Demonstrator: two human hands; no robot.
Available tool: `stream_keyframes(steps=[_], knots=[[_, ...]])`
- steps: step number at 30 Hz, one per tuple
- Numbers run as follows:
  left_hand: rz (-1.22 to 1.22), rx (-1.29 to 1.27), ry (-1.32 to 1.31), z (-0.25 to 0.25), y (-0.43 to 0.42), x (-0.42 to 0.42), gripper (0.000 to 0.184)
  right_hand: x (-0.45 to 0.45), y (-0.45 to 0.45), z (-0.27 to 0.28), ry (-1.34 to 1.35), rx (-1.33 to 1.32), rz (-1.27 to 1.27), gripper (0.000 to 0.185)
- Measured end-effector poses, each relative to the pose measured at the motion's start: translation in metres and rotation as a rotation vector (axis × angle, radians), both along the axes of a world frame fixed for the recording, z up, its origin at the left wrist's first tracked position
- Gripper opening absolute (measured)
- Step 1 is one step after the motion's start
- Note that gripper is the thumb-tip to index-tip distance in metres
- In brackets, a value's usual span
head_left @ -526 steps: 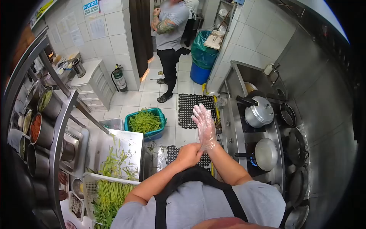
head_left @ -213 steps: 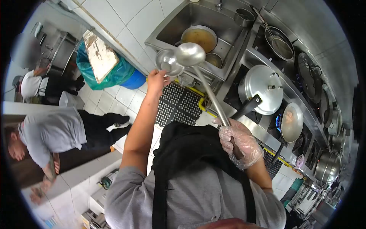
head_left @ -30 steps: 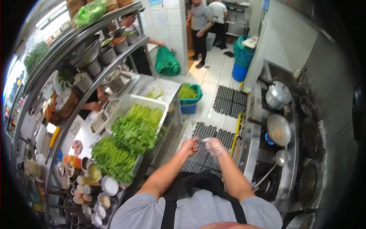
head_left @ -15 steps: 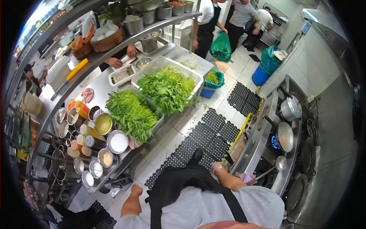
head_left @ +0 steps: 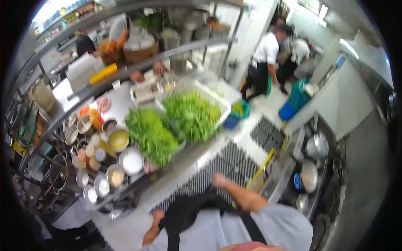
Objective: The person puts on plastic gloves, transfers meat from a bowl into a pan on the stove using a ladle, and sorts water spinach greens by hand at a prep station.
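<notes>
Greens lie at eleven o'clock from the right hand, twelve from the left hand. Fingers blurred; cannot tell spread or hold.

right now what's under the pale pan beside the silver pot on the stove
A blue flame shows at the left edge of the pale pan. Whatever else lies beneath is covered by it and can't be seen.

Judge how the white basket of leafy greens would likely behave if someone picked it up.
The white basket would probably keep its shape, since its visible rim looks straight despite the load. The leafy greens would likely flop and shift, being thin-leaved. A few might slip out if it were tilted, as the pile appears to spread over the near edge.
</notes>
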State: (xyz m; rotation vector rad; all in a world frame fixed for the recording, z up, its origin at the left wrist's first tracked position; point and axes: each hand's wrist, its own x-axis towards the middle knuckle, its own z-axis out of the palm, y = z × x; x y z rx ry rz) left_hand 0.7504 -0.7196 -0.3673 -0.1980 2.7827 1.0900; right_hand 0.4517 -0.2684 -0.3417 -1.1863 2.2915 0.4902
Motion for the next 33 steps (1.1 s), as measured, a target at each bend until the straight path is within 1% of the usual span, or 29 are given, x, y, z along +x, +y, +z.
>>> stream_keyframes(steps=[1, 3, 4, 5, 6, 7, 8, 9, 11, 12, 14, 15, 17, 18, 19, 20, 21, 22, 23, 25, 26, 27, 28, 29, 30, 31, 33], knots=[[0.150, -0.015, -0.150, -0.004, 0.030, -0.048, 0.015, 0.005, -0.008, 0.008, -0.251, -0.344, -0.677, 0.045], [0.210, 0.165, -0.080, -0.027, 0.062, -0.101, 0.019, 0.011, -0.019, 0.065, -0.577, -0.256, -0.645, 0.061], [0.101, 0.084, -0.141, 0.001, 0.069, -0.116, 0.021, 0.016, -0.014, 0.080, -0.585, -0.255, -0.656, 0.061], [-0.012, 0.005, -0.191, 0.050, 0.079, -0.134, 0.024, 0.023, -0.005, 0.087, -0.623, -0.443, -0.781, 0.069], [-0.034, 0.001, -0.208, 0.042, 0.077, -0.140, 0.024, 0.030, 0.005, 0.094, -0.655, -0.633, -0.914, 0.078], [-0.067, 0.063, -0.243, 0.025, 0.070, -0.158, 0.024, 0.029, 0.017, 0.103, -0.771, -0.690, -1.016, 0.102], [-0.104, 0.122, -0.281, 0.007, 0.065, -0.170, 0.025, 0.029, 0.029, 0.120, -0.705, -0.695, -1.058, 0.110], [-0.138, 0.115, -0.301, -0.001, 0.061, -0.174, 0.025, 0.031, 0.041, 0.130, -0.637, -0.701, -1.102, 0.117], [0.356, 0.437, -0.572, -0.013, 0.054, -0.194, 0.028, 0.038, 0.072, 0.127, -0.478, -0.637, -1.155, 0.127], [0.320, 0.417, -0.588, -0.027, 0.042, -0.197, 0.028, 0.047, 0.087, 0.134, -0.484, -0.631, -1.224, 0.126], [-0.271, -0.170, -0.446, -0.033, 0.032, -0.206, 0.030, 0.068, 0.120, 0.134, -0.470, -0.612, -1.313, 0.127], [-0.303, -0.176, -0.447, -0.035, 0.042, -0.209, 0.030, 0.082, 0.135, 0.133, -0.461, -0.594, -1.362, 0.127], [0.233, 0.218, -0.753, -0.025, 0.071, -0.203, 0.032, 0.106, 0.166, 0.122, -0.561, -0.569, -1.491, 0.124], [0.220, 0.216, -0.759, -0.017, 0.081, -0.207, 0.032, 0.116, 0.173, 0.132, -0.712, -0.662, -1.623, 0.121], [0.068, 0.131, -0.807, -0.010, 0.090, -0.211, 0.032, 0.125, 0.174, 0.155, -0.869, -0.754, -1.745, 0.118], [-0.077, 0.048, -0.851, -0.007, 0.103, -0.214, 0.033, 0.130, 0.182, 0.154, -0.911, -0.784, -1.877, 0.115], [-0.070, 0.054, -0.854, -0.005, 0.120, -0.220, 0.033, 0.140, 0.190, 0.148, -0.950, -0.812, -2.002, 0.113], [-0.171, -0.074, -0.714, -0.005, 0.136, -0.232, 0.036, 0.143, 0.204, 0.106, -1.028, -0.865, -2.148, 0.114], [-0.262, -0.207, -0.571, -0.001, 0.149, -0.244, 0.038, 0.141, 0.220, 0.060, -1.136, -1.068, -2.122, 0.119], [-0.214, -0.156, -0.417, 0.021, 0.201, -0.282, 0.041, 0.109, 0.204, 0.099, -0.925, -1.146, -2.313, 0.124], [-0.210, -0.020, -0.367, 0.038, 0.224, -0.302, 0.042, 0.082, 0.190, 0.134, -0.895, -1.221, -2.343, 0.125], [-0.308, 0.114, -0.328, 0.073, 0.247, -0.323, 0.041, 0.056, 0.199, 0.103, -0.819, -1.408, -2.218, 0.115], [-0.404, 0.238, -0.235, 0.097, 0.269, -0.341, 0.042, 0.024, 0.193, 0.103, -0.707, -1.577, -2.104, 0.113], [-0.509, 0.285, -0.237, 0.144, 0.294, -0.360, 0.040, -0.010, 0.185, 0.104, -0.592, -1.743, -1.990, 0.111], [-0.573, 0.421, -0.234, 0.173, 0.315, -0.370, 0.039, -0.042, 0.173, 0.113, -0.543, -1.870, -1.857, 0.107], [-0.640, 0.561, -0.228, 0.200, 0.335, -0.381, 0.038, -0.079, 0.159, 0.134, -0.485, -1.988, -1.719, 0.104], [-0.681, 0.510, -0.204, 0.276, 0.363, -0.395, 0.039, -0.141, 0.132, 0.165, -0.446, -2.150, -1.352, 0.098]])
